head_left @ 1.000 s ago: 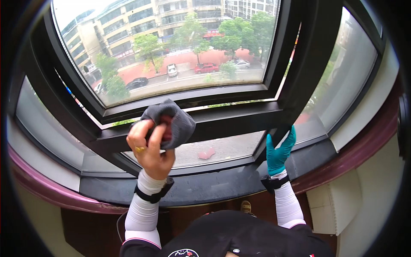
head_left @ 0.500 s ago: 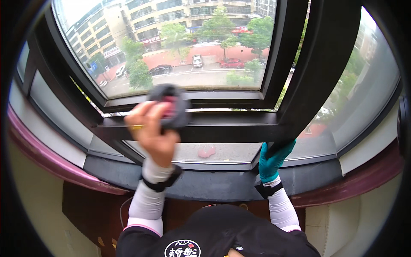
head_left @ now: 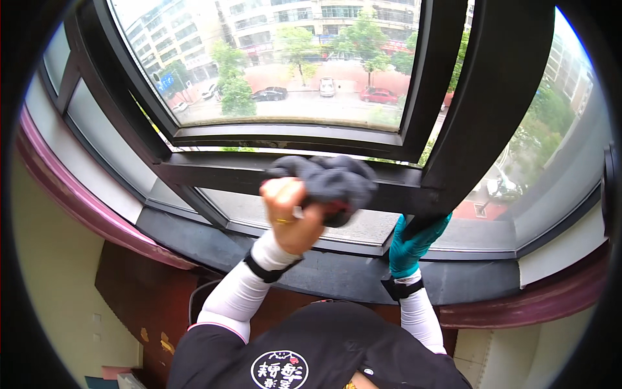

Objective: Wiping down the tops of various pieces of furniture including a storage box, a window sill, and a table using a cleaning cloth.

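Observation:
A bunched dark grey cloth with a bit of red showing is gripped in my bare left hand. Cloth and hand are slightly blurred, in front of the black horizontal bar of the window frame. Lower right, my right hand, in a teal glove, is closed around the lower end of the black upright post. Its thumb lies left of the dark part and its fingers to the right. Above the bar stands a black-framed window sash, with gaps along its edges.
A dark sill runs below the window, edged by a purple-pink curved trim. Fixed panes flank the frame on both sides. Beyond the glass lie a street, parked cars, trees and buildings.
My left hand has moved right along the horizontal bar with the cloth, toward the post. My right hand keeps its hold. The whole view has shifted slightly.

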`<state>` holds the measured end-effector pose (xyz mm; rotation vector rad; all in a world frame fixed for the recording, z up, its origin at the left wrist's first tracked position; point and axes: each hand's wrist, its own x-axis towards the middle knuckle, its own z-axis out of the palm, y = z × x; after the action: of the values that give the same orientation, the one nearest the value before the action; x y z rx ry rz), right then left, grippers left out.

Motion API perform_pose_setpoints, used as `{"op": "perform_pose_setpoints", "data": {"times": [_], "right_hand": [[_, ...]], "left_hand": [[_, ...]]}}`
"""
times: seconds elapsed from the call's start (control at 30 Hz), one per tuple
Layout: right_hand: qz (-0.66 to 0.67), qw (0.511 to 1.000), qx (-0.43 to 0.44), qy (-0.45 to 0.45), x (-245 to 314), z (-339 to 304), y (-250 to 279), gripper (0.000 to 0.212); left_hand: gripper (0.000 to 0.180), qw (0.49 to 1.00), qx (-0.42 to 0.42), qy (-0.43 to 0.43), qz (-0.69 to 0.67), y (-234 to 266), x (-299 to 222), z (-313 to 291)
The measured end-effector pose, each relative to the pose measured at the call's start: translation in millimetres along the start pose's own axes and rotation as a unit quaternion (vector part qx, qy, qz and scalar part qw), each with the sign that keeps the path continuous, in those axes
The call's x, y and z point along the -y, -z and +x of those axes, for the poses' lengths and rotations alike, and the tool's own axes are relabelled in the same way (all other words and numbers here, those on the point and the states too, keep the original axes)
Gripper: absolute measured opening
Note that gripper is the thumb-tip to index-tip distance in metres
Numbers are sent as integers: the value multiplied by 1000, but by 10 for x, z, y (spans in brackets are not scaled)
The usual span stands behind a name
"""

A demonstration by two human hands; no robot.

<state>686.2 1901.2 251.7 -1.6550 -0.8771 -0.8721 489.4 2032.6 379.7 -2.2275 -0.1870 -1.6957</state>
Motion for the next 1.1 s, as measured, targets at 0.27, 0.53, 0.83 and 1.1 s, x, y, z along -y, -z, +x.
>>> {"op": "perform_pose_setpoints", "data": {"times": [0.27, 0.53, 0.83, 1.1], "right_hand": [[16, 1000, -10, 11, 7, 21, 6, 93], [-32, 999, 14, 13, 29, -11, 5, 92], [124, 991, 5, -41, -45, -16, -8, 93], [-63, 998, -6, 26, -59, -54, -20, 94]], "left_hand": [[30, 874, -187, 369, 255, 838, 1457, -594], [38, 933, -162, 296, -129, 257, 430, -711], [31, 988, 38, 17, -147, -118, -231, -94], [45, 924, -202, 324, 22, 581, 979, -580]]}}
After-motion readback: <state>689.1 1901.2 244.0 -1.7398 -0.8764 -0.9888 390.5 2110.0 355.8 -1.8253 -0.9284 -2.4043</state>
